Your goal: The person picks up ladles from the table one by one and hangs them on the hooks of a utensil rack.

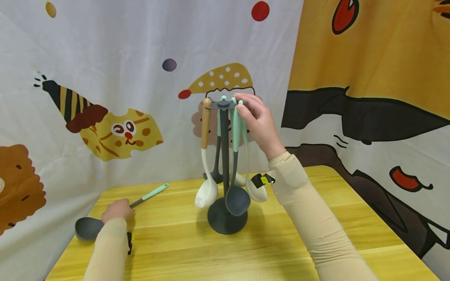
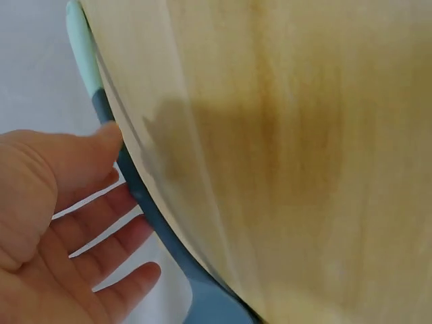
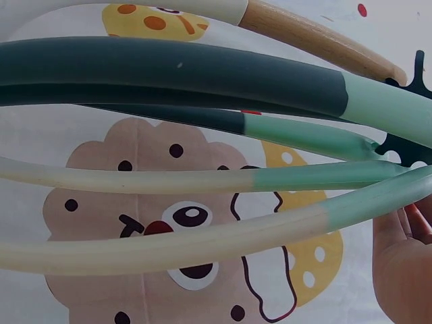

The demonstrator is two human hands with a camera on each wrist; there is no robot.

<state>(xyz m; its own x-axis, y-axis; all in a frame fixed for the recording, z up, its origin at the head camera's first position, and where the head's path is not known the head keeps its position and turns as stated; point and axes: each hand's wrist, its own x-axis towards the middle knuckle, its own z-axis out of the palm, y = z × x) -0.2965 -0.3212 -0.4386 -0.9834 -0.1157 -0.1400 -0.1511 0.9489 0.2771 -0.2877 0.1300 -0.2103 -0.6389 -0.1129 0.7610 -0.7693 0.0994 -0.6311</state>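
Observation:
On the left of the table lies a dark grey ladle (image 1: pixel 88 228) with a mint handle. My left hand (image 1: pixel 118 210) is at its shaft (image 2: pixel 155 212), with the thumb on it and the other fingers fairly straight, fingertips at its edge. In the middle stands a black utensil rack (image 1: pixel 225 156) hung with several utensils. My right hand (image 1: pixel 258 121) pinches at the mint handle tops on the rack's right side. A dark grey ladle (image 1: pixel 238 201) and a white ladle (image 1: pixel 258 191) hang below it; I cannot tell which handle it holds.
A white ladle with a wooden handle (image 1: pixel 205 125) hangs on the rack's left. A dark utensil (image 1: pixel 216 176) hangs behind the post. The rack's round base (image 1: pixel 227 226) stands on the wooden table (image 1: pixel 175 249). A printed curtain (image 1: pixel 133 47) hangs behind.

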